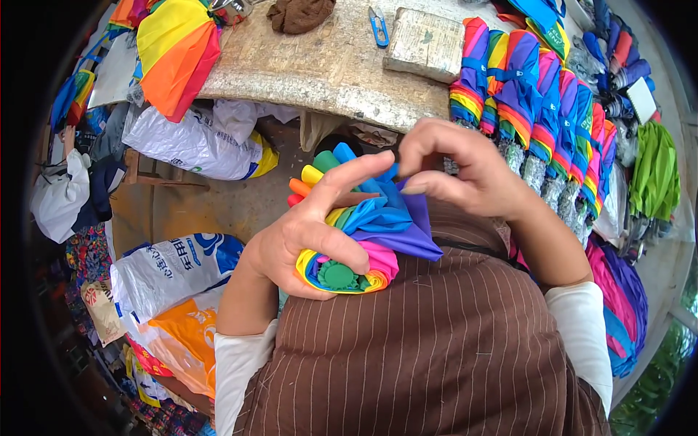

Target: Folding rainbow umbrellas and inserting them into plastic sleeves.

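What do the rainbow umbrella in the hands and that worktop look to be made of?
The rainbow umbrella looks like thin synthetic fabric, slightly glossy and sharply creased, with a green, seemingly plastic cap. The worktop looks like rough, mottled stone or concrete, though worn wood is possible.

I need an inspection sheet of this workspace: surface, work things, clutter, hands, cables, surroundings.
Surface: worn table, rough grey top.
Work things: folded rainbow umbrella, green cap facing the camera.
Clutter: blue snips, grey block, brown cloth, row of rolled umbrellas.
Hands: left hand grips the umbrella; right hand pinches its fabric.
Cables: nothing seen.
Surroundings: plastic sacks on the floor at left.
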A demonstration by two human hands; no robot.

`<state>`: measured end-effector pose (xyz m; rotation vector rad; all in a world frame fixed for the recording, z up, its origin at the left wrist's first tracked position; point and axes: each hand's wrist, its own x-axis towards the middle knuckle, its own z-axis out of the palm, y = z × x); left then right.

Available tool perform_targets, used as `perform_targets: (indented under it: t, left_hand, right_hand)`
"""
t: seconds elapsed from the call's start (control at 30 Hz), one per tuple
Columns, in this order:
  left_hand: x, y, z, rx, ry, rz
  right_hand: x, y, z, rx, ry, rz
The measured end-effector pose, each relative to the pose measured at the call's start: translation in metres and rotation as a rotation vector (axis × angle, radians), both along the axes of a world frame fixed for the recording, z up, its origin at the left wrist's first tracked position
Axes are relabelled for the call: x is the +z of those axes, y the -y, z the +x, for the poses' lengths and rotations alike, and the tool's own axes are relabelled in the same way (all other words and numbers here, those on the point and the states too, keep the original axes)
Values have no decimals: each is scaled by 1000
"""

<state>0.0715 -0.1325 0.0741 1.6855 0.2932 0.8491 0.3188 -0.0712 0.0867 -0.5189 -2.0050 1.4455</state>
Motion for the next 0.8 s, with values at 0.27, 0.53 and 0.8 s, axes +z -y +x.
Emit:
perform_targets:
  t: [0.27, 0.53, 0.8]
  left_hand:
    - [19, -5, 3, -11, -108, -44]
    - [123, -59, 21, -69, 410, -50]
    - [166, -86, 31, 854, 365, 130]
  right_hand:
    - [6, 10, -17, 23, -50, 828]
    - [139, -97, -19, -105, -229, 254]
    - [102, -50, -56, 317, -168, -286]
